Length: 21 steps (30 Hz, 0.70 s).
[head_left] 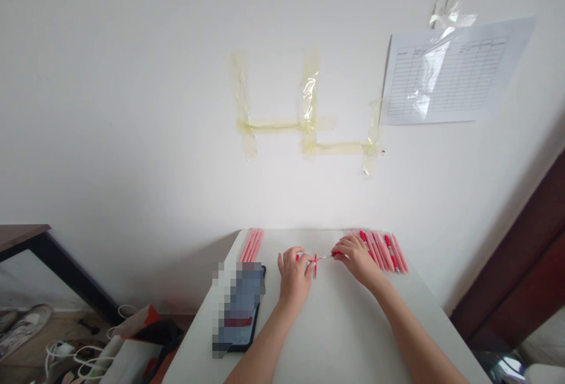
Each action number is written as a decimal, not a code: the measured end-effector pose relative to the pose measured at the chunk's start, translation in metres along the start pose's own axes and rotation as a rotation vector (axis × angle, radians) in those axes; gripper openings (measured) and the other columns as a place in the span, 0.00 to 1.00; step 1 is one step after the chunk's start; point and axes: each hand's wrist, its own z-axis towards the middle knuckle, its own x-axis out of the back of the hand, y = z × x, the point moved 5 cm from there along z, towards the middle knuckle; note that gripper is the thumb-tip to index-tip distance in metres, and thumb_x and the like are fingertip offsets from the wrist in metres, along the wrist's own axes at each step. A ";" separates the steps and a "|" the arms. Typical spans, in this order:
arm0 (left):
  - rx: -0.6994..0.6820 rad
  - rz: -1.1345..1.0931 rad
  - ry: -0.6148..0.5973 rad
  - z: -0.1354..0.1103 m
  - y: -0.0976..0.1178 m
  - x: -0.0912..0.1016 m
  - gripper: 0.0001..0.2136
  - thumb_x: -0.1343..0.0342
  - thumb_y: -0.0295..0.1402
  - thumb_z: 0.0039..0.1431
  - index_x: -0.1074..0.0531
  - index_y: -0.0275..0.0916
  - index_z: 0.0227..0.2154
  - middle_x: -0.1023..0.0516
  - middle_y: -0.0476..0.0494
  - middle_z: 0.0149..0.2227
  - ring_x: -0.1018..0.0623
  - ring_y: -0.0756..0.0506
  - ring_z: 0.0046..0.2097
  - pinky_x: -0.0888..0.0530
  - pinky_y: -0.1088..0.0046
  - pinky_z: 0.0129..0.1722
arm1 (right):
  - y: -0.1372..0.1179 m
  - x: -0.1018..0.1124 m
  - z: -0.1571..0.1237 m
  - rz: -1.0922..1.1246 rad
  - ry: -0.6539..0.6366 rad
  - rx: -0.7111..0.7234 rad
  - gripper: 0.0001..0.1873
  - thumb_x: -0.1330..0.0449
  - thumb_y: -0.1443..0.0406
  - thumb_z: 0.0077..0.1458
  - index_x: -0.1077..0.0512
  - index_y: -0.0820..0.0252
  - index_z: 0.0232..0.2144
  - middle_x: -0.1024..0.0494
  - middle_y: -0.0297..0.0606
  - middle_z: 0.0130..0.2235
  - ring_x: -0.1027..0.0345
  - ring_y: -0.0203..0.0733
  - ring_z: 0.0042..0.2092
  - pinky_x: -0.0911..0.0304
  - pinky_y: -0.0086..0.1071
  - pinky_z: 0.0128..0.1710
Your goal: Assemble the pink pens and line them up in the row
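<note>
Over the white table, my left hand is closed with thumb and fingers pinched on a thin red pen part. A bit of red shows between its fingers, but most of the piece is hidden. My right hand pinches a red pen piece, whose slim pale end points left toward my left hand. A thin red stick, like a pen refill, lies upright in the view by my left thumb. Whether it touches the held parts I cannot tell. Both hands are close together near the table's far half.
Several pink and red pens lie in a row at the far right of the table. More pink pens are at the far left. A phone lies along the left edge. Behind stands a wall with tape and a paper sheet.
</note>
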 end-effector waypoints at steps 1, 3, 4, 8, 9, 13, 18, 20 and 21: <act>0.000 -0.001 -0.001 0.000 0.000 0.000 0.04 0.42 0.30 0.61 0.22 0.44 0.34 0.26 0.44 0.48 0.28 0.41 0.55 0.40 0.44 0.64 | -0.001 0.000 0.000 0.001 -0.003 -0.001 0.07 0.40 0.67 0.63 0.21 0.51 0.38 0.19 0.39 0.41 0.32 0.51 0.49 0.44 0.54 0.61; -0.004 -0.002 0.003 0.000 0.000 0.000 0.04 0.42 0.30 0.61 0.22 0.43 0.34 0.26 0.43 0.48 0.28 0.41 0.55 0.40 0.45 0.63 | -0.002 -0.001 0.000 0.006 -0.009 0.001 0.07 0.40 0.67 0.63 0.20 0.51 0.39 0.19 0.39 0.41 0.32 0.51 0.50 0.42 0.53 0.59; -0.006 -0.002 0.005 0.000 0.000 0.000 0.04 0.42 0.30 0.61 0.22 0.43 0.34 0.26 0.43 0.48 0.28 0.41 0.55 0.40 0.45 0.63 | -0.002 -0.002 0.000 0.009 -0.009 0.004 0.08 0.39 0.67 0.63 0.20 0.51 0.39 0.19 0.39 0.42 0.32 0.51 0.50 0.42 0.52 0.58; -0.005 -0.001 -0.003 -0.001 0.001 0.000 0.04 0.42 0.30 0.61 0.23 0.44 0.34 0.26 0.44 0.48 0.28 0.41 0.55 0.41 0.44 0.64 | 0.000 -0.008 0.000 0.008 -0.008 0.022 0.08 0.39 0.67 0.62 0.20 0.50 0.40 0.19 0.39 0.42 0.32 0.51 0.50 0.41 0.53 0.58; -0.004 -0.001 -0.005 -0.001 0.000 -0.001 0.04 0.42 0.30 0.61 0.23 0.44 0.34 0.26 0.44 0.48 0.28 0.41 0.55 0.41 0.43 0.64 | 0.000 -0.010 0.001 0.006 -0.008 0.028 0.08 0.38 0.67 0.62 0.20 0.50 0.40 0.19 0.39 0.42 0.32 0.51 0.50 0.41 0.53 0.58; -0.008 -0.002 0.010 -0.002 0.000 -0.002 0.03 0.42 0.31 0.60 0.23 0.44 0.34 0.26 0.44 0.48 0.28 0.41 0.55 0.42 0.41 0.65 | -0.002 -0.013 0.001 0.014 -0.015 0.050 0.08 0.39 0.67 0.62 0.20 0.50 0.41 0.19 0.40 0.42 0.32 0.52 0.50 0.39 0.51 0.55; -0.016 0.007 0.021 -0.002 -0.001 -0.003 0.03 0.41 0.31 0.59 0.23 0.44 0.33 0.25 0.43 0.47 0.28 0.40 0.55 0.41 0.40 0.65 | -0.012 -0.011 0.002 0.027 -0.030 0.062 0.09 0.40 0.66 0.63 0.20 0.50 0.41 0.19 0.39 0.41 0.32 0.52 0.51 0.39 0.50 0.55; -0.014 0.015 0.019 -0.001 -0.001 -0.003 0.03 0.41 0.31 0.59 0.23 0.44 0.33 0.25 0.44 0.47 0.27 0.40 0.55 0.41 0.41 0.64 | -0.015 -0.010 0.002 0.040 -0.040 0.064 0.09 0.39 0.67 0.63 0.20 0.51 0.41 0.19 0.39 0.42 0.32 0.52 0.51 0.39 0.49 0.55; -0.014 0.020 0.020 -0.001 -0.001 -0.003 0.02 0.40 0.31 0.59 0.23 0.44 0.33 0.25 0.44 0.47 0.27 0.41 0.54 0.40 0.41 0.64 | -0.017 -0.009 0.003 0.047 -0.045 0.064 0.08 0.39 0.67 0.63 0.20 0.51 0.41 0.19 0.39 0.41 0.32 0.51 0.51 0.39 0.49 0.55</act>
